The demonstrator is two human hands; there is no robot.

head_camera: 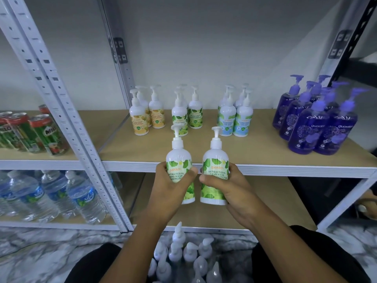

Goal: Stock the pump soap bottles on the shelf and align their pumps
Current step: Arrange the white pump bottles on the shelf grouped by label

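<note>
My left hand (172, 185) grips a white pump bottle with a green leaf label (179, 158). My right hand (227, 187) grips a second green-label bottle (215, 160). Both bottles are upright, side by side, held just in front of the shelf's front edge (285, 168). Their pumps point away from me. Farther back on the wooden shelf stand groups of pump bottles: yellow-label (142, 115), green-label (186, 114), blue-label (235, 115) and purple (318, 121).
Several more white pump bottles (183, 256) stand on the marble floor between my knees. The neighbouring rack on the left holds Milo cans (47, 135) above and water bottles (51, 195) below. White perforated uprights (67, 111) separate the racks. Another person's hand (367, 205) shows at the right edge.
</note>
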